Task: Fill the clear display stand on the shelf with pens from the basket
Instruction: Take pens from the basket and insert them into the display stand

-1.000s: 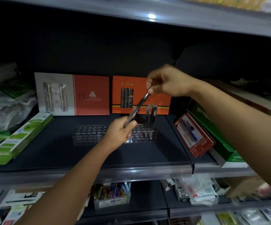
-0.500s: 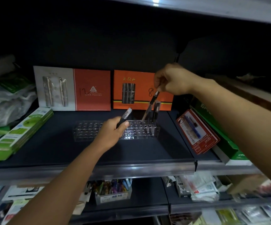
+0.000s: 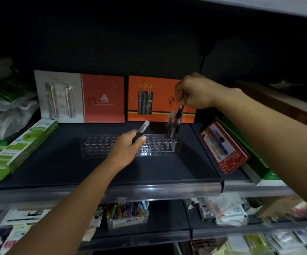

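A clear display stand point(image 3: 101, 146) with rows of holes sits on the dark shelf. At its right end a couple of pens point(image 3: 171, 127) stand upright. My right hand point(image 3: 195, 92) pinches the top of a black pen point(image 3: 178, 115) that points down among those standing pens. My left hand point(image 3: 126, 147) grips another pen point(image 3: 143, 128) in front of the stand's middle, its clear capped end tilted up to the right. The basket is not in view.
Two red and orange pen boxes point(image 3: 103, 98) lean against the back wall. Green flat packs point(image 3: 20, 146) lie at the left, a red pen pack point(image 3: 224, 150) and green box at the right. The lower shelf holds a bin of coloured pens point(image 3: 127, 214).
My right hand took one pen out of my left hand, carried it right and lowered it into the stand's right end. My left hand dropped toward the stand with the remaining pen.
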Demonstrator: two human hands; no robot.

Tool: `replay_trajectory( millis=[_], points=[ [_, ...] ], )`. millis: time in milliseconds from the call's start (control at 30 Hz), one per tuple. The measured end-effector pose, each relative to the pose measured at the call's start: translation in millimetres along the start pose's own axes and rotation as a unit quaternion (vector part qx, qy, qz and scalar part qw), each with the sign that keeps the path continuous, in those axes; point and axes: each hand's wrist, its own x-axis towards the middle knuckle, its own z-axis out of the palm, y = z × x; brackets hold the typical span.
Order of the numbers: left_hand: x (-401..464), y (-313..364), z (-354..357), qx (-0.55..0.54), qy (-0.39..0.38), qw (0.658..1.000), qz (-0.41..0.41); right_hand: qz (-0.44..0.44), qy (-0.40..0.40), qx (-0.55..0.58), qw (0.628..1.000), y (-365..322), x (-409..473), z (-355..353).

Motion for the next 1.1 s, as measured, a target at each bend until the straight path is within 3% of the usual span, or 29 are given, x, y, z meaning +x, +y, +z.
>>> replay_trajectory(
  millis=[567,800,1100],
  points=[
    [2,2,0,0.016,0.024,1.0,-0.003,-0.027,-0.032,0.023,0.999,-4,4,11],
    [1,5,0,0.01,0.024,1.0,-0.005,-0.024,-0.084,0.029,0.996,-10,6,38],
    [0,6,-1,0.002,0.032,0.999,0.008,-0.025,-0.073,0.025,0.997,-8,11,40]
  ],
)
